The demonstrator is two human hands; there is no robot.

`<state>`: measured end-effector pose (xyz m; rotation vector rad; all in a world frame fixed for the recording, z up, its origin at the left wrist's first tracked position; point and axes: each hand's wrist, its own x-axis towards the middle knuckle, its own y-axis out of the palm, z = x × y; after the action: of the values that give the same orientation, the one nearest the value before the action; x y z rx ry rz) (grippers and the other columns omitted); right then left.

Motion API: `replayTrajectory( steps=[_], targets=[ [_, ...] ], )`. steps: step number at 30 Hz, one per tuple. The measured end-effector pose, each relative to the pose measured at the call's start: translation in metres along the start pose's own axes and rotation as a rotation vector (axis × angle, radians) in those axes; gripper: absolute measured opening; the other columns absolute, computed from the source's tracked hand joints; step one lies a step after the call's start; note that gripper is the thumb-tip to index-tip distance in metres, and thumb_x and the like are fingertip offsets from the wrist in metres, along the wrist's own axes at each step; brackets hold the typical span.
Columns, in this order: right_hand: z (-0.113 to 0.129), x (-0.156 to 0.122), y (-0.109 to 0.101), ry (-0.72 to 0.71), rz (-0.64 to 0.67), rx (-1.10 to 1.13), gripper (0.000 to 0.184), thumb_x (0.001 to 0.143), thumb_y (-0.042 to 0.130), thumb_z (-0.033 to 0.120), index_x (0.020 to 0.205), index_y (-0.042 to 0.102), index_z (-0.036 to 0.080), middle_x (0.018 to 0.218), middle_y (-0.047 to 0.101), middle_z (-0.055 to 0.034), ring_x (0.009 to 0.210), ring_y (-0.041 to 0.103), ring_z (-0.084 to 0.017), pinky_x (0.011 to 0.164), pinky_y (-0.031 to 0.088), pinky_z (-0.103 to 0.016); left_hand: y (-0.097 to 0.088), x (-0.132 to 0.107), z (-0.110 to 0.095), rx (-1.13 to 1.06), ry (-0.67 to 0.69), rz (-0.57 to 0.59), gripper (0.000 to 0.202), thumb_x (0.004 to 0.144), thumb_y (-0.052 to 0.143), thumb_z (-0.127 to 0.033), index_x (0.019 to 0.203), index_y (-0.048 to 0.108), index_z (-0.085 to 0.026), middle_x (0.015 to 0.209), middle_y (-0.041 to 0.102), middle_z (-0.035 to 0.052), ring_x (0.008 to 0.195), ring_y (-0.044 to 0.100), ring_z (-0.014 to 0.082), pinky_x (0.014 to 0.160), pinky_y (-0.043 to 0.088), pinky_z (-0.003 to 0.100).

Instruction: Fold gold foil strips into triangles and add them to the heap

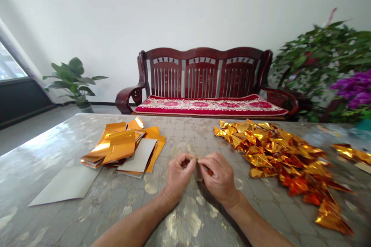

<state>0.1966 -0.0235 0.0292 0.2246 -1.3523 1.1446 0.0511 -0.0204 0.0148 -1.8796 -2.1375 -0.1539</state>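
My left hand (pixel 179 173) and my right hand (pixel 218 177) meet fingertip to fingertip over the middle of the table. Between them they pinch a small piece of gold foil paper (pixel 208 170), mostly hidden by the fingers of my right hand. To the left lies a loose stack of gold foil sheets (pixel 119 146), some turned with the pale back up. A single pale sheet (pixel 65 186) rests flat in front of that stack. On the right spreads a heap of folded gold foil pieces (pixel 269 150), pointed and crumpled in shape.
The table (pixel 139 216) has a glossy flower-patterned cover. At its far right are clear plastic wrap (pixel 326 135) and more gold foil (pixel 352 153). Beyond it stand a dark red wooden bench (pixel 202 79), a potted plant (pixel 75 81) and leafy greenery (pixel 315 65).
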Motion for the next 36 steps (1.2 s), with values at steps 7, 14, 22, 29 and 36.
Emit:
replayTrajectory(
  steps=[7, 14, 22, 29, 36],
  targets=[
    [0.001, 0.0002, -0.0019, -0.012, -0.012, -0.035, 0.012, 0.087, 0.062, 0.015, 0.082, 0.069, 0.023, 0.072, 0.064, -0.0034, 0.071, 0.057, -0.017, 0.066, 0.044, -0.031, -0.0025, 0.0003, -0.0002, 0.081, 0.061, -0.009, 0.016, 0.081, 0.059, -0.026, 0.073, 0.069, -0.016, 0.066, 0.066, -0.0004, 0.063, 0.058, 0.0121, 0.062, 0.044, 0.021],
    [0.0019, 0.0006, -0.0023, -0.012, -0.01, -0.062, 0.012, 0.087, 0.062, 0.015, 0.081, 0.068, 0.023, 0.072, 0.064, -0.0034, 0.071, 0.057, -0.017, 0.067, 0.043, -0.031, -0.0041, 0.0001, -0.0005, 0.113, 0.106, -0.02, 0.011, 0.08, 0.062, -0.024, 0.076, 0.069, -0.017, 0.069, 0.068, -0.0001, 0.06, 0.061, 0.0114, 0.059, 0.047, 0.02],
    [0.0016, 0.0009, -0.003, -0.022, -0.012, -0.099, 0.013, 0.088, 0.061, 0.016, 0.081, 0.07, 0.024, 0.071, 0.064, -0.0034, 0.071, 0.056, -0.017, 0.066, 0.042, -0.03, -0.0007, 0.0014, -0.003, 0.037, 0.021, -0.004, 0.012, 0.078, 0.062, -0.026, 0.071, 0.066, -0.017, 0.063, 0.063, -0.0021, 0.055, 0.06, 0.0107, 0.055, 0.048, 0.019],
    [-0.0026, -0.0008, -0.0037, -0.063, 0.009, -0.161, 0.013, 0.088, 0.062, 0.014, 0.083, 0.069, 0.024, 0.072, 0.065, -0.0032, 0.072, 0.055, -0.017, 0.068, 0.04, -0.031, 0.0004, 0.0044, -0.0036, -0.057, -0.097, 0.039, 0.017, 0.078, 0.061, -0.03, 0.068, 0.064, -0.016, 0.06, 0.061, -0.0024, 0.056, 0.058, 0.0109, 0.057, 0.046, 0.02],
    [-0.0055, -0.0005, -0.0046, -0.094, 0.026, -0.191, 0.012, 0.087, 0.062, 0.013, 0.086, 0.069, 0.023, 0.074, 0.066, -0.0032, 0.074, 0.053, -0.018, 0.069, 0.04, -0.031, 0.0003, 0.0064, -0.0058, -0.065, -0.122, 0.052, 0.019, 0.078, 0.062, -0.03, 0.068, 0.065, -0.015, 0.06, 0.06, -0.002, 0.058, 0.055, 0.0108, 0.058, 0.043, 0.021]
  ],
)
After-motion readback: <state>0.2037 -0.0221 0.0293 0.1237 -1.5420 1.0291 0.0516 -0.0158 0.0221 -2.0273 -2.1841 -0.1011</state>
